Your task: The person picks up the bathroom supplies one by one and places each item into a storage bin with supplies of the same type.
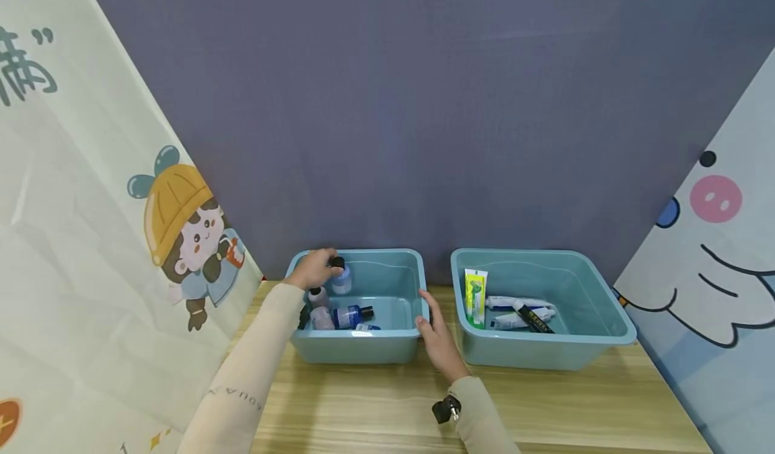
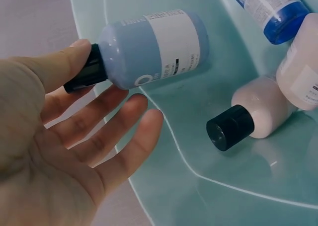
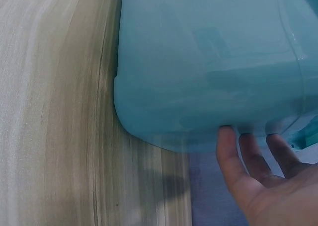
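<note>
My left hand [image 1: 313, 270] pinches the black cap of a pale blue bottle [image 2: 154, 49] between thumb and fingers, tilting it inside the left bin [image 1: 387, 333]. Its other fingers spread out below the bottle in the left wrist view. Under this hand lie a pink bottle with a black cap [image 2: 261, 107], another pink bottle [image 2: 303, 62] and a dark blue bottle [image 1: 346, 317]. At the bin's right end my right hand [image 1: 440, 346] holds the rim, thumb over the edge, while several fingertips [image 3: 227, 132] press the outer wall.
To the right stands a second teal bin [image 1: 527, 354] with a yellow-green tube [image 1: 475, 298], white tubes [image 1: 514, 303] and a black box [image 1: 534, 320]. Both bins stand on a wooden table [image 1: 363, 400] before a grey-purple panel [image 1: 387, 118]. Printed sheets flank it.
</note>
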`<state>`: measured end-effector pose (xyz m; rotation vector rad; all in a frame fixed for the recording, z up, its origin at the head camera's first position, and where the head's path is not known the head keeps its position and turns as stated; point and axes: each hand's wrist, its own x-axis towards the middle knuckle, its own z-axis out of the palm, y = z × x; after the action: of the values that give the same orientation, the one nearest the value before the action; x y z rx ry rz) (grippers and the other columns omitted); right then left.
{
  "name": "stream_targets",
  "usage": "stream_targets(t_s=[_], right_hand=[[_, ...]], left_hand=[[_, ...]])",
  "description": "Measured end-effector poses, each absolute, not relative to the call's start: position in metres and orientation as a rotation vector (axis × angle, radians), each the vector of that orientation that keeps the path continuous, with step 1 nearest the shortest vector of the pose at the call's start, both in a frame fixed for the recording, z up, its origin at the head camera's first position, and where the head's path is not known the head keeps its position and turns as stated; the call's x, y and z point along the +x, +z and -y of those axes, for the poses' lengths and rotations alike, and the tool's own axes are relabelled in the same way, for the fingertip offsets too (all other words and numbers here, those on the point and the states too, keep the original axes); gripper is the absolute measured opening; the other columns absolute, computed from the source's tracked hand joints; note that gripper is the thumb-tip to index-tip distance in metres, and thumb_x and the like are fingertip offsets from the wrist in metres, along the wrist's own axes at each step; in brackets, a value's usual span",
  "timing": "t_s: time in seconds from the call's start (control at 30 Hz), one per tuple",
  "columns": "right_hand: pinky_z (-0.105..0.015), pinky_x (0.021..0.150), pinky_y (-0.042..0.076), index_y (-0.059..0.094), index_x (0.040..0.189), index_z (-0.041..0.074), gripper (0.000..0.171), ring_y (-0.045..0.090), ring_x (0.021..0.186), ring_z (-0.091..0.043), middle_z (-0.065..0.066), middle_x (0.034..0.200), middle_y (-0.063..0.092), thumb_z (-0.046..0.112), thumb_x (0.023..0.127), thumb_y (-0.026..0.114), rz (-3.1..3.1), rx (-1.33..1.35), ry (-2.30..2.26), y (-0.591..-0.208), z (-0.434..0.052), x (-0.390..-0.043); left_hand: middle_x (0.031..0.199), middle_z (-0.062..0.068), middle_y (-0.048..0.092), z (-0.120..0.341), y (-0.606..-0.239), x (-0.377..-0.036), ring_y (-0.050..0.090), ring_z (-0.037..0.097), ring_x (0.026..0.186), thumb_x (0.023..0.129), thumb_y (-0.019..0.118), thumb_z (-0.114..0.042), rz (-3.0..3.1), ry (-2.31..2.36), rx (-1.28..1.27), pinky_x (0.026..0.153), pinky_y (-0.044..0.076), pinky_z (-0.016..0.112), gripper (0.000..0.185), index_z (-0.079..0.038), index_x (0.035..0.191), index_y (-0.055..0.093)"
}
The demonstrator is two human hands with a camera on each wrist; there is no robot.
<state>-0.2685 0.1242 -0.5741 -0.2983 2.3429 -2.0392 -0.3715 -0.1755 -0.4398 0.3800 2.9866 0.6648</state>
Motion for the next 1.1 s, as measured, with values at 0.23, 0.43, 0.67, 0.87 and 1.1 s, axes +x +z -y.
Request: stream_targets(t_s=[0.23,0.43,0.67,0.87,1.1], right_hand=[[-0.065,0.114,0.033,0.024,0.158,0.046,0.053,0.036,0.147,-0.038,-0.005,0.170,0.021,0.029,0.111,0.042,-2.375,-0.288,-2.023,-0.575,-0.125,-0.270],[-0.068,0.115,0.030,0.024,0.159,0.043,0.055,0.032,0.150,-0.041,-0.005,0.171,0.018,0.023,0.111,0.042,-2.365,-0.291,-2.038,-0.575,-0.124,-0.270],[-0.068,0.115,0.030,0.024,0.158,0.047,0.054,0.032,0.150,-0.039,-0.006,0.171,0.018,0.030,0.111,0.043,-2.374,-0.295,-2.030,-0.575,-0.124,-0.268],[-0.066,0.113,0.033,0.024,0.160,0.039,0.055,0.036,0.147,-0.042,-0.008,0.169,0.021,0.039,0.110,0.045,-2.409,-0.311,-2.034,-0.574,-0.120,-0.262],[-0.063,0.110,0.038,0.024,0.160,0.041,0.054,0.040,0.143,-0.043,-0.009,0.169,0.022,0.037,0.110,0.044,-2.412,-0.293,-2.026,-0.573,-0.116,-0.256]], left_hand=[[0.098,0.013,0.071,0.176,-0.449,-0.377,0.060,0.023,0.084,0.096,0.072,-0.017,-3.005,0.591,0.406,0.079,0.052,0.043,0.021,-0.002,0.110,0.070],[0.104,0.015,0.073,0.177,-0.454,-0.377,0.066,0.027,0.093,0.098,0.068,-0.013,-3.011,0.596,0.393,0.086,0.055,0.046,0.017,-0.001,0.109,0.073],[0.108,0.015,0.074,0.179,-0.451,-0.376,0.068,0.032,0.101,0.102,0.059,-0.011,-3.109,0.598,0.392,0.090,0.056,0.048,0.020,-0.001,0.107,0.075],[0.107,0.013,0.074,0.182,-0.439,-0.365,0.069,0.028,0.096,0.101,0.062,-0.013,-3.083,0.606,0.405,0.088,0.056,0.047,0.018,-0.002,0.107,0.075],[0.105,0.009,0.074,0.188,-0.426,-0.347,0.067,0.024,0.093,0.099,0.064,-0.018,-3.074,0.692,0.383,0.086,0.055,0.047,0.015,-0.008,0.102,0.074]])
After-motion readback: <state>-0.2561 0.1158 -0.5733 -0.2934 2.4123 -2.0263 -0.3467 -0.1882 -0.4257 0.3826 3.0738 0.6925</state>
